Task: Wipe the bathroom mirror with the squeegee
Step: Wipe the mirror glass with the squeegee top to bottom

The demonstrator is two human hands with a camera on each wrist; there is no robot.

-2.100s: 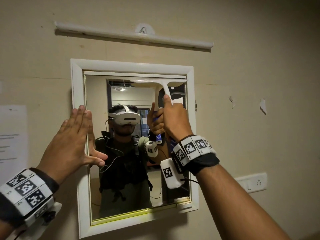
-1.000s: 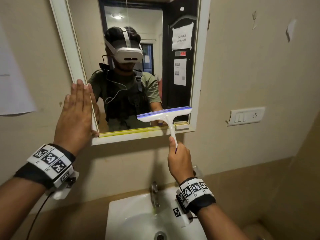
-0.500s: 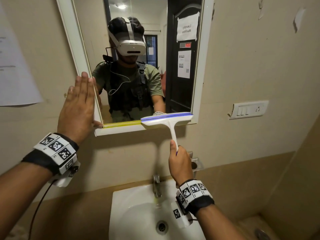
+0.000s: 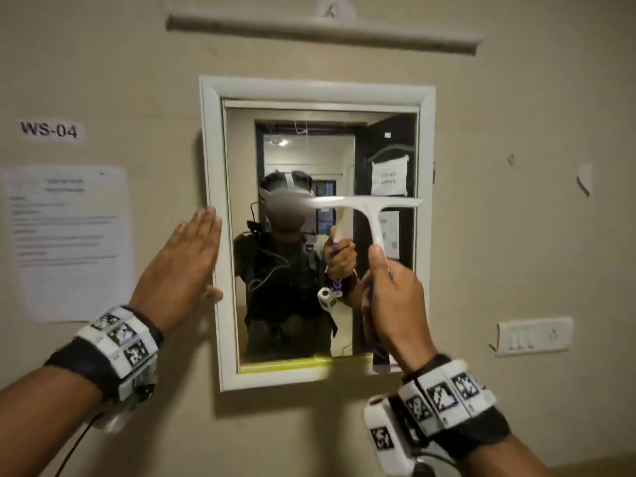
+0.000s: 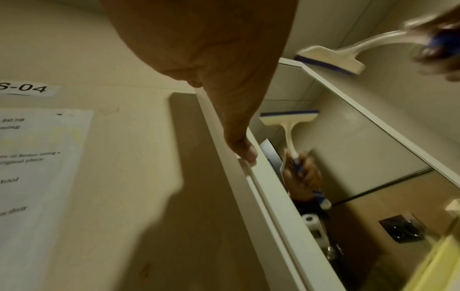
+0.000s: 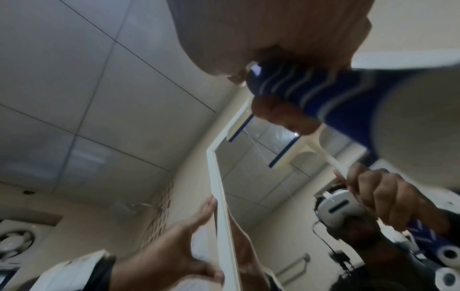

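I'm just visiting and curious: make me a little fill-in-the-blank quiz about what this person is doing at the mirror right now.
1. The right hand grips the squeegee by its ____ handle.
2. The left hand lies flat, fingers straight, against the mirror frame's ____ side.
3. The label on the wall left of the mirror reads ____.
4. The squeegee's blade sits across the ____ half of the glass.

Missing words: blue; left; WS-04; right

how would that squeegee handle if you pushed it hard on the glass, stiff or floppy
The squeegee probably stays stiff: its white plastic neck looks straight in the right hand. Only the thin blue blade edge likely flexes. It seems light, since one hand raises it.
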